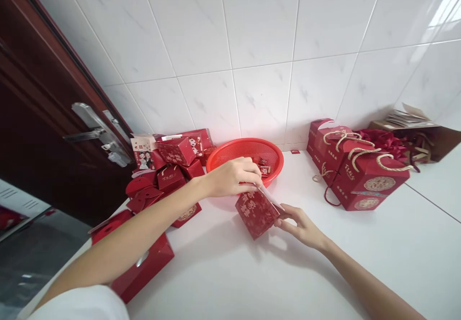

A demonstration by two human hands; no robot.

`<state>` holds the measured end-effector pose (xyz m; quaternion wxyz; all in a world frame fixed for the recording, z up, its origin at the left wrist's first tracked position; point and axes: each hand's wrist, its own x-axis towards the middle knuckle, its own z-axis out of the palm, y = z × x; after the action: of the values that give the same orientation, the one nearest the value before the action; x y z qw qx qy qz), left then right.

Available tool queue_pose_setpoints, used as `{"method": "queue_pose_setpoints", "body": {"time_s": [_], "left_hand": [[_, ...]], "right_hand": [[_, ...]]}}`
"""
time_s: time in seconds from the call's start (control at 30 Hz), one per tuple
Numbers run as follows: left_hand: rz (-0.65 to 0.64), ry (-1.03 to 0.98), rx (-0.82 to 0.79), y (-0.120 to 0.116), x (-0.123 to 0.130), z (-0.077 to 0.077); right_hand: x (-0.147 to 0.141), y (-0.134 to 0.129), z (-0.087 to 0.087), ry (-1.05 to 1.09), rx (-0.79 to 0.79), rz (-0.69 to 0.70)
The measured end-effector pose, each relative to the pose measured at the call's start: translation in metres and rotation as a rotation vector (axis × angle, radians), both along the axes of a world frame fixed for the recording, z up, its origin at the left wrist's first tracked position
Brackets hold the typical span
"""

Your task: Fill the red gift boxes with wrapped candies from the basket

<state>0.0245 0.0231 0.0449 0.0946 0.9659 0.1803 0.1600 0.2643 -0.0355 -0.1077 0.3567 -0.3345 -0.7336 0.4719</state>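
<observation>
The right hand [300,226] pinches the gold-lettered gift box [256,214], best steadied without crushing, while the left hand [237,177] curls at its rim, its hold unclear.

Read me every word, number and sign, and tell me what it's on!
"家", it looks like: gold, on the held red box; its other characters are too blurred or covered.
Rope-handled boxes, right: gold characters, too small.
Piled boxes, left: gold writing, too blurred.
Packets in the red basket: too small.
White panel, left edge: dark marks, too small.
No readable numbers.
</observation>
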Motion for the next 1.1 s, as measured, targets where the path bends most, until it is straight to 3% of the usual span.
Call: {"method": "queue_pose_setpoints", "body": {"time_s": [0.1, 0.27, 0.4, 0.5, 0.57, 0.63, 0.77, 0.93, 1.1], "left_hand": [[-0.033, -0.053, -0.075, 0.004, 0.010, -0.011], [-0.106, -0.273, -0.415, 0.003, 0.017, -0.030], [-0.086, -0.520, -0.708, 0.006, 0.024, -0.049], [-0.085, -0.566, -0.888, 0.010, 0.027, -0.060], [-0.094, -0.570, -0.986, 0.011, 0.027, -0.063], [-0.098, -0.578, -1.064, 0.013, 0.025, -0.067], [-0.073, -0.512, -1.177, 0.016, 0.017, -0.080], [0.019, -0.508, -1.219, 0.021, -0.001, -0.099], [0.028, -0.483, -1.176, 0.020, -0.013, -0.096]], "right_hand": [[0.002, -0.003, 0.006, -0.009, 0.075, 0.063], [0.000, -0.007, 0.003, 0.010, 0.110, 0.104], [-0.001, -0.004, -0.008, -0.022, 0.113, -0.075], [0.001, 0.003, -0.014, -0.035, 0.107, -0.264], [0.003, 0.007, -0.017, -0.030, 0.073, -0.309], [0.004, 0.009, -0.018, -0.049, 0.019, -0.264], [-0.001, 0.009, -0.021, -0.127, -0.006, -0.132], [-0.011, 0.005, -0.027, -0.193, 0.035, -0.141], [-0.019, 0.003, -0.033, -0.181, 0.030, -0.169]]}}
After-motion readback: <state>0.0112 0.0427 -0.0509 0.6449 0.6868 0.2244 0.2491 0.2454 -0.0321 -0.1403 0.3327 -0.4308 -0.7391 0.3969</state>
